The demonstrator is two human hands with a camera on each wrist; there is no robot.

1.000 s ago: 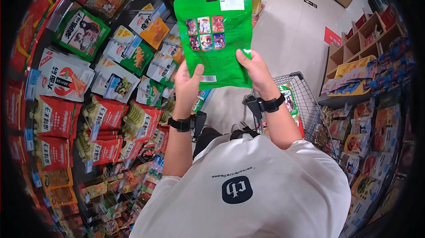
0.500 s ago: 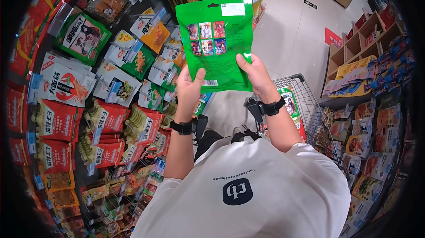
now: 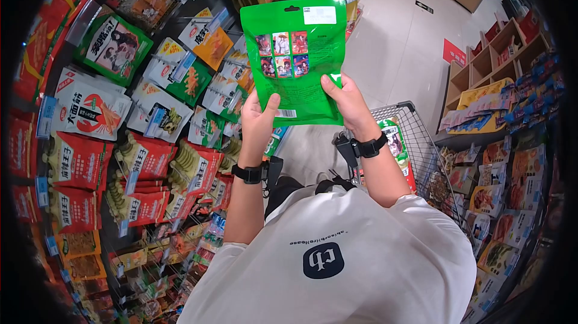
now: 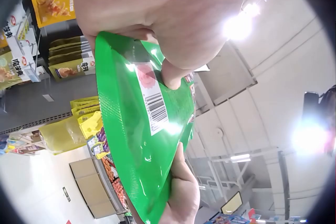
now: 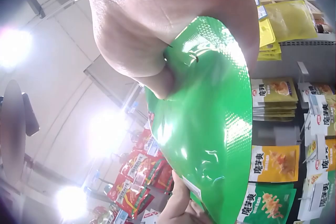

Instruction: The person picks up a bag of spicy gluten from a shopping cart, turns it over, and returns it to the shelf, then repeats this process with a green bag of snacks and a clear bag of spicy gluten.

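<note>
Both hands hold up a green snack bag (image 3: 325, 92), its printed back facing the head camera. Six small pictures, a white label at the top and a barcode near the bottom edge show on it. The left hand (image 3: 257, 120) grips the lower left corner, thumb over the front, fingers behind. At the lower right edge the right hand (image 3: 350, 102) grips it the same way. In the left wrist view the left thumb (image 4: 172, 74) presses the bag beside the barcode. The right wrist view has the right thumb (image 5: 157, 85) pressing into the shiny film.
Racks of hanging snack bags fill the left, with red bags (image 3: 78, 161) and a similar green bag (image 3: 114, 48). A wire shopping cart (image 3: 421, 143) holding packages stands at the right. Beyond it are wooden shelf bins (image 3: 490, 59) and more packaged goods. Pale floor (image 3: 391, 41) runs ahead.
The bag and both hands sit slightly lower in the head view than a second ago, with the bag a little further right. Both hands keep their grip.
</note>
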